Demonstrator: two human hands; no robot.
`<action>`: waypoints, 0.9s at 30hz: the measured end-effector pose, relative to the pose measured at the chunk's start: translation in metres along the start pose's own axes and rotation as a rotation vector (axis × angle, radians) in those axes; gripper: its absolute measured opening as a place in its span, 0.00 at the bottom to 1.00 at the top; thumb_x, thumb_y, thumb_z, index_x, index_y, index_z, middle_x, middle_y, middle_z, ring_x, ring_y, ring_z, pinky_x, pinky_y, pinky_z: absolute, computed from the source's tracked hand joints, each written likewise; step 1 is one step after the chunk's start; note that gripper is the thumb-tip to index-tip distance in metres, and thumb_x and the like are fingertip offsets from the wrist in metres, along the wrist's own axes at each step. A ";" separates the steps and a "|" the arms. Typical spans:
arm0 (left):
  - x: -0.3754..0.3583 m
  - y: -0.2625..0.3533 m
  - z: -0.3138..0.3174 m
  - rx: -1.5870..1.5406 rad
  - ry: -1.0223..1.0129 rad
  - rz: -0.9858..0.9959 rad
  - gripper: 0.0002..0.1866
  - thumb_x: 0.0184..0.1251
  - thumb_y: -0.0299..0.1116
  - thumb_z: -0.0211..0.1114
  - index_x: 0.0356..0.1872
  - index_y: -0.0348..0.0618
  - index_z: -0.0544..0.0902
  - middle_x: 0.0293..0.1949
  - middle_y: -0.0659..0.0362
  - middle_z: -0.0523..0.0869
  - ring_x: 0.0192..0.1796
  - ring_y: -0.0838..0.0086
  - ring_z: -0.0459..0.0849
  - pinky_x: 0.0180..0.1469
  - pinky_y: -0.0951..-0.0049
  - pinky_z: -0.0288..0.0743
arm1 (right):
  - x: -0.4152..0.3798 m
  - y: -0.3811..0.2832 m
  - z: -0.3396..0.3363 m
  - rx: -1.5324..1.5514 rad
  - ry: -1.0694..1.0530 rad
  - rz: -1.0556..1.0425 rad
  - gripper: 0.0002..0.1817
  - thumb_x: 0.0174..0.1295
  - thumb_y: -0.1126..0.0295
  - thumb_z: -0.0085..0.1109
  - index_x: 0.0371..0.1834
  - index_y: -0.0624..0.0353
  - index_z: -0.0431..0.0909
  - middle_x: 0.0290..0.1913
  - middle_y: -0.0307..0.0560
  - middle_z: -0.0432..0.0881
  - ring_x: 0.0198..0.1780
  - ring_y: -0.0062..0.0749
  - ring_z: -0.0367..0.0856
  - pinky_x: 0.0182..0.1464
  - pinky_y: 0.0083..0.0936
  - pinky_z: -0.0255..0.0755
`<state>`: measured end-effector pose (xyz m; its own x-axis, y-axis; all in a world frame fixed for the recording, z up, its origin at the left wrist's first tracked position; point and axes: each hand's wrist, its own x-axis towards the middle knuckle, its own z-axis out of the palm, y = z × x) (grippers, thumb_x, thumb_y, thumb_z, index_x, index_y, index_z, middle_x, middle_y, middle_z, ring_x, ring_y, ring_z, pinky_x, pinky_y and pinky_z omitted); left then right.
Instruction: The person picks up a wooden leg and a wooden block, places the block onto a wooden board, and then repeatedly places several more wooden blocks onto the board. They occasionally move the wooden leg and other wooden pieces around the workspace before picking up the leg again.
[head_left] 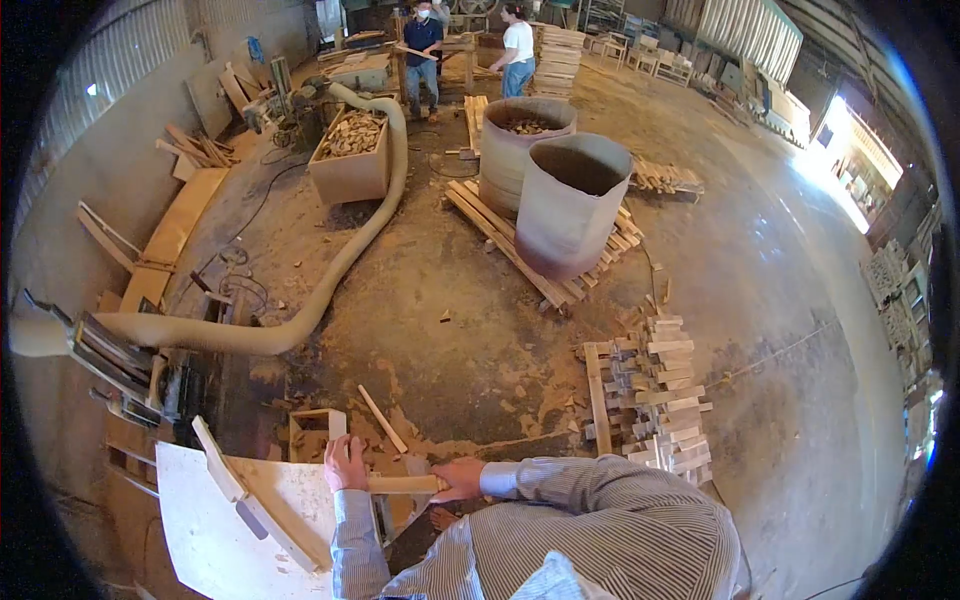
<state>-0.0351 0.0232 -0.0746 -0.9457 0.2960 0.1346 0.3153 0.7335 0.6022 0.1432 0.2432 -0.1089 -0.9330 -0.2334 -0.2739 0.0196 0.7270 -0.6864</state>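
Observation:
My right hand (460, 480) is closed around the right end of a short piece of wood (405, 485), which lies level in front of my body. Just beyond the left end of this piece, my left hand (345, 463) has its fingers bent, beside an open wooden box (312, 425). What those fingers grip is hidden. Both hands are at the right side of a pale worktable (200, 510). Across its top runs a long wooden strip (285, 535), with a shorter wooden piece (218, 460) at its far end.
A loose stick (382, 418) lies beyond my hands. Stacked wood pieces (660, 390) stand to the right. A thick hose (340, 285) crosses the floor at left. Two tall bins (570, 215) rest on slats ahead. Two people (422, 50) stand at the back near stacked boards (558, 60).

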 end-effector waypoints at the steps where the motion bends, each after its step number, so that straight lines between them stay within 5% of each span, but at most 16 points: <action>1: 0.003 -0.010 0.010 0.005 0.023 0.014 0.20 0.74 0.45 0.66 0.51 0.37 0.88 0.50 0.48 0.88 0.54 0.51 0.86 0.58 0.54 0.78 | 0.002 0.005 0.000 0.031 -0.045 -0.042 0.44 0.65 0.32 0.59 0.68 0.62 0.75 0.51 0.70 0.86 0.53 0.67 0.85 0.57 0.56 0.76; 4: 0.008 -0.019 0.017 0.064 -0.068 -0.040 0.21 0.73 0.46 0.67 0.51 0.36 0.88 0.49 0.47 0.88 0.54 0.50 0.86 0.58 0.54 0.78 | 0.004 0.012 -0.012 0.094 -0.128 -0.113 0.45 0.66 0.32 0.59 0.70 0.62 0.72 0.53 0.69 0.85 0.56 0.66 0.84 0.59 0.54 0.76; 9: 0.009 -0.031 0.034 -0.030 0.062 -0.011 0.15 0.69 0.38 0.72 0.46 0.34 0.88 0.42 0.47 0.88 0.44 0.54 0.89 0.49 0.59 0.82 | 0.008 0.019 -0.007 0.191 -0.204 -0.080 0.43 0.67 0.35 0.60 0.72 0.61 0.70 0.53 0.66 0.84 0.57 0.62 0.83 0.60 0.51 0.75; 15: 0.012 -0.056 0.046 -0.055 0.093 0.035 0.16 0.66 0.39 0.74 0.43 0.34 0.89 0.38 0.48 0.87 0.40 0.56 0.87 0.45 0.59 0.81 | 0.013 0.029 0.002 0.199 -0.156 -0.130 0.39 0.67 0.40 0.61 0.69 0.61 0.72 0.51 0.63 0.85 0.54 0.60 0.84 0.58 0.51 0.76; 27: 0.012 -0.054 0.048 -0.099 0.150 0.005 0.18 0.67 0.42 0.73 0.43 0.34 0.89 0.38 0.48 0.87 0.41 0.57 0.87 0.46 0.59 0.80 | 0.020 0.030 0.003 0.211 -0.200 -0.150 0.39 0.66 0.40 0.62 0.68 0.59 0.72 0.48 0.64 0.87 0.52 0.62 0.86 0.57 0.52 0.77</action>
<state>-0.0598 0.0165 -0.1433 -0.9477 0.1993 0.2493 0.3175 0.6665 0.6745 0.1264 0.2582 -0.1365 -0.8424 -0.4653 -0.2718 -0.0189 0.5297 -0.8480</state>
